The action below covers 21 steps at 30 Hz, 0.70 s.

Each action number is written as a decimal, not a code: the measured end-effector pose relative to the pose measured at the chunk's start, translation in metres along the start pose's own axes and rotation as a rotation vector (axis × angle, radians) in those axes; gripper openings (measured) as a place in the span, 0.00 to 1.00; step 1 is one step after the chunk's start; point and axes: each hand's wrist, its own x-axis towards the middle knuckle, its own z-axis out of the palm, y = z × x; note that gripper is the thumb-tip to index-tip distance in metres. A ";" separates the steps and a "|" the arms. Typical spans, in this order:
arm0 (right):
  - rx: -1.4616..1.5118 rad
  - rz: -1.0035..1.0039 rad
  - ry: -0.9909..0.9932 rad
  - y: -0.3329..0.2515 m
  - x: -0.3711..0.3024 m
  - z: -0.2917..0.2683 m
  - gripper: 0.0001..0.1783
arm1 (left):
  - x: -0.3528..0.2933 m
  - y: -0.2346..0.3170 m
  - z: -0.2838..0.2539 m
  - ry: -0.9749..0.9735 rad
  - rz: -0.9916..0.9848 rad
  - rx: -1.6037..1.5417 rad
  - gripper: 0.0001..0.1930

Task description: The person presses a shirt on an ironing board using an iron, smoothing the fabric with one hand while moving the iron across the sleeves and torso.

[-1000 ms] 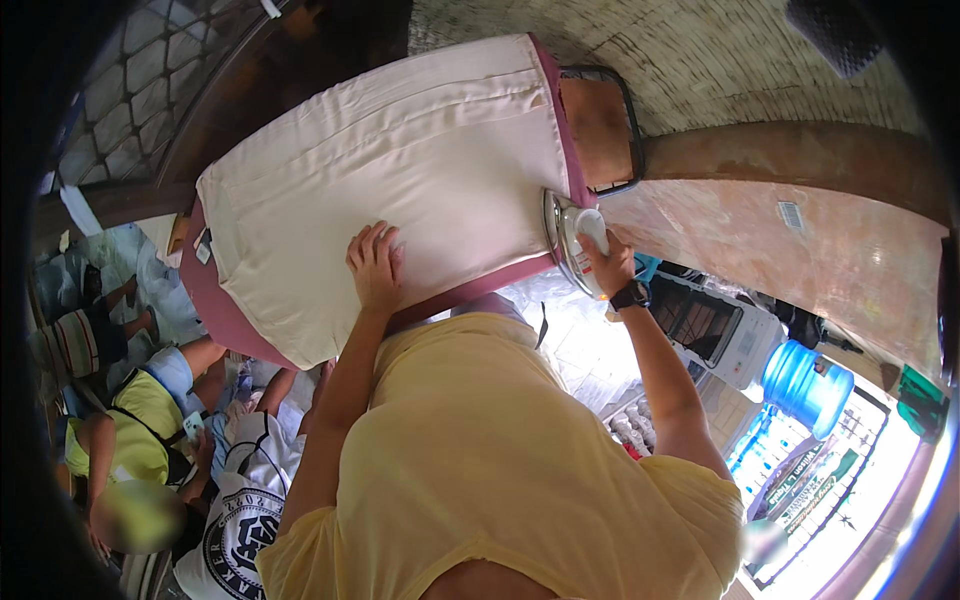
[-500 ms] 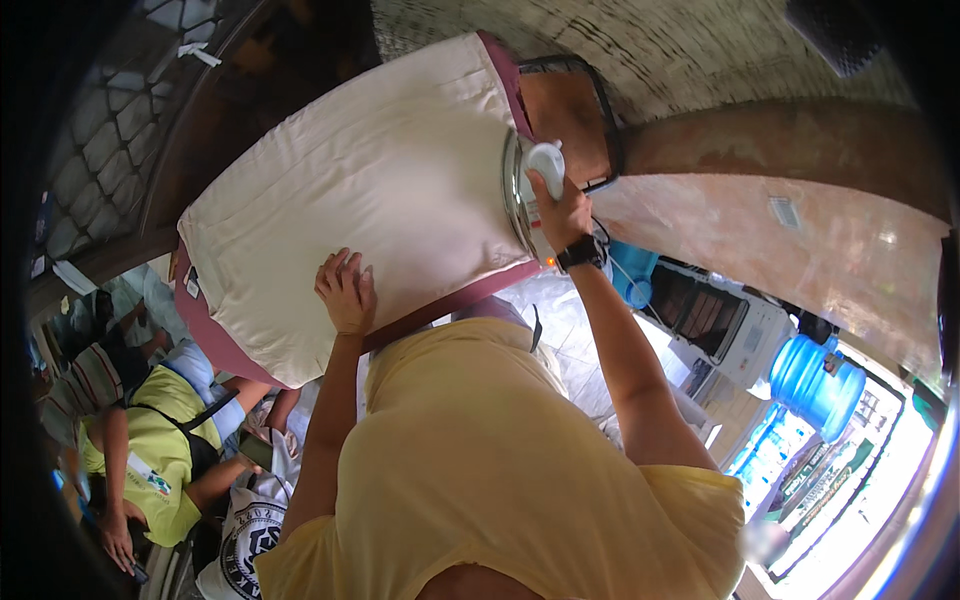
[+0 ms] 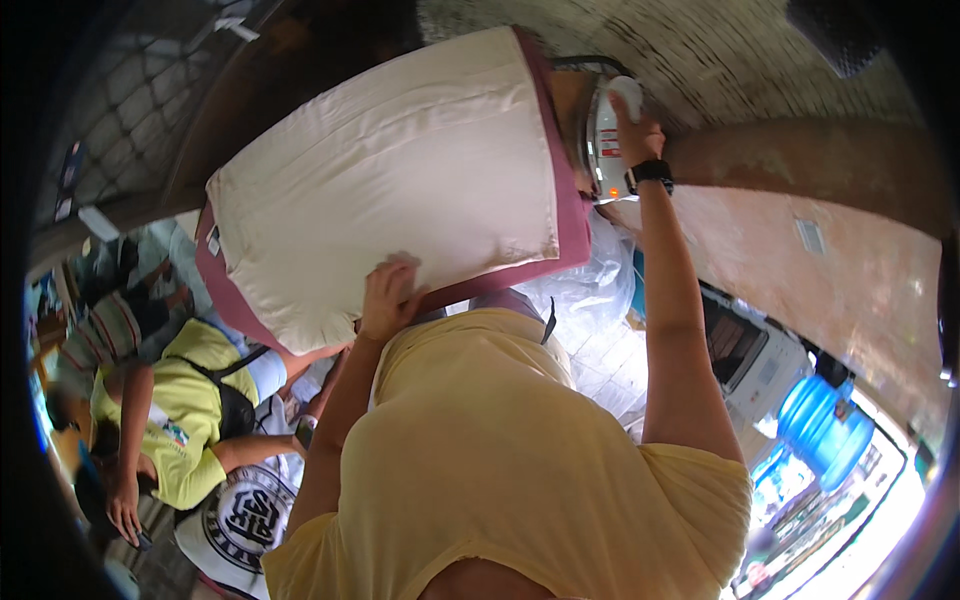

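My right hand is closed round the pale handle of a clothes iron. A small orange light glows on the iron. It is past the right end of the cloth, over a brown panel with a dark frame; whether it touches the panel, I cannot tell. A cream cloth lies spread, nearly flat, on a maroon-covered board in front of me. My left hand lies at the cloth's near edge, fingers loosely bent and apart, gripping nothing.
At the lower left, a person in a yellow-green shirt sits near a white printed bag. A peach wall runs along the right. Clear plastic lies below the board's right end. A blue water jug is farther right.
The iron in my right hand has moved right, off the cream cloth and past the board's end. My left hand has shifted slightly right and nearer to me along the cloth.
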 end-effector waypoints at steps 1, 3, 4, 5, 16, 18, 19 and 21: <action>-0.007 0.020 -0.026 0.005 0.010 0.008 0.55 | 0.001 0.005 0.000 -0.052 0.033 -0.009 0.19; -0.061 -0.008 -0.022 0.004 0.018 0.012 0.55 | 0.007 0.013 0.001 -0.142 0.095 -0.030 0.22; -0.087 -0.024 -0.017 0.001 0.017 0.015 0.55 | 0.007 0.012 0.004 -0.149 0.106 -0.022 0.23; 0.024 0.028 -0.091 -0.019 0.001 0.005 0.56 | 0.002 0.010 0.008 -0.153 0.101 -0.009 0.24; -0.297 -0.492 0.365 -0.045 -0.063 0.009 0.37 | -0.014 -0.056 -0.022 0.509 -0.454 0.148 0.19; -0.416 -0.873 0.582 -0.003 -0.085 0.054 0.32 | -0.025 -0.107 -0.043 0.818 -0.712 0.236 0.20; -0.346 -0.955 0.457 0.039 -0.101 0.085 0.31 | -0.037 -0.132 -0.055 0.954 -0.844 0.279 0.21; -0.338 -0.928 0.095 0.053 -0.142 0.096 0.30 | -0.061 -0.160 -0.080 0.964 -1.225 0.515 0.23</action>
